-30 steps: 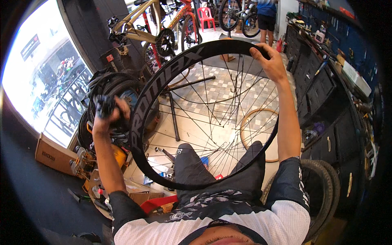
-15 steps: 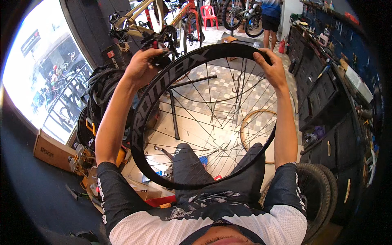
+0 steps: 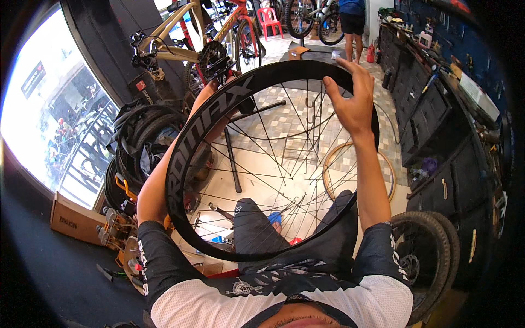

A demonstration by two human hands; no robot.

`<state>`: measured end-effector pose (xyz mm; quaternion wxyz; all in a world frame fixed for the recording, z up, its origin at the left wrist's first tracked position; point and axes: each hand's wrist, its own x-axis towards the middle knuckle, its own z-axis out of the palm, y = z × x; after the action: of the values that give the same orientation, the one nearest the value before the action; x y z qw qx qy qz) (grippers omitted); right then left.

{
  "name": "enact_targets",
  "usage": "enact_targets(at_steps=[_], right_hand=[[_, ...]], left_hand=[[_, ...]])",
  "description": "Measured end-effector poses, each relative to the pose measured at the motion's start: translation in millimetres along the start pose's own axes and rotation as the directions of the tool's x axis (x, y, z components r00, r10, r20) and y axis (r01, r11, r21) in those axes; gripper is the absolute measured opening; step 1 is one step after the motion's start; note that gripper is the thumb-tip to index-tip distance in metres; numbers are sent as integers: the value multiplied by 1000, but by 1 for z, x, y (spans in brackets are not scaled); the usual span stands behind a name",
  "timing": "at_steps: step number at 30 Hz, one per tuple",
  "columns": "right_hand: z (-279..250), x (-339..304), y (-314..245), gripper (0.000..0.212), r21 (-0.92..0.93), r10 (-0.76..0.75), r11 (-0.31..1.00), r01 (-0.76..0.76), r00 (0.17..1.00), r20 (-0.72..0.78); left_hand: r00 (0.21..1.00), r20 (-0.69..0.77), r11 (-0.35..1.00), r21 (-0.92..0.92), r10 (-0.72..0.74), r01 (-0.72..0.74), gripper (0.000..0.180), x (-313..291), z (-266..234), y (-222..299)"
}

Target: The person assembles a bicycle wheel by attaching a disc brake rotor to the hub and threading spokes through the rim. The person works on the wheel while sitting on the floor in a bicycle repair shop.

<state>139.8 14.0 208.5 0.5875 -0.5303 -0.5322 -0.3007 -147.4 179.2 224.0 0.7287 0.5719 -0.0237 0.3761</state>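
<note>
A black bicycle wheel rim [image 3: 183, 158] with pale lettering and many thin dark spokes is tilted over my lap. My right hand [image 3: 354, 104] is at its upper right, thumb and fingers spread apart, with the rim passing behind the hand. My left hand [image 3: 210, 93] reaches up behind the rim's upper left. The rim covers most of that hand, and its fingers cannot be made out. Small dark parts show by its fingertips, too unclear to name. The spokes converge toward the middle, where no hub is plainly visible.
Black tyres [image 3: 145, 128] are piled at left beside a cardboard box [image 3: 76, 217]. A gold bicycle frame [image 3: 175, 52] stands ahead. A tan-edged hoop [image 3: 392, 180] lies on the floor. Dark drawers [image 3: 426, 123] line the right, near knobby-tyred wheels [image 3: 449, 246]. Another person [image 3: 353, 24] stands far back.
My right hand has loosened from the rim and spread its fingers. My left hand has gone lower, behind the rim. The rim has shifted slightly left.
</note>
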Motion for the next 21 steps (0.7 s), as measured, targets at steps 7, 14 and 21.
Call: enact_targets(at_steps=[7,14,21], right_hand=[[18,-39,-82,23,498,-96,867,-9,978,185],[54,-69,-87,29,511,180,781,-359,913,366],[45,-91,-83,53,472,225,692,-546,785,577]], left_hand=[[995,23,994,59,-94,92,38,-8,-37,-36],[889,-266,874,221,-374,433,36,-16,26,-29],[846,-294,847,170,-444,503,40,-24,39,-32]])
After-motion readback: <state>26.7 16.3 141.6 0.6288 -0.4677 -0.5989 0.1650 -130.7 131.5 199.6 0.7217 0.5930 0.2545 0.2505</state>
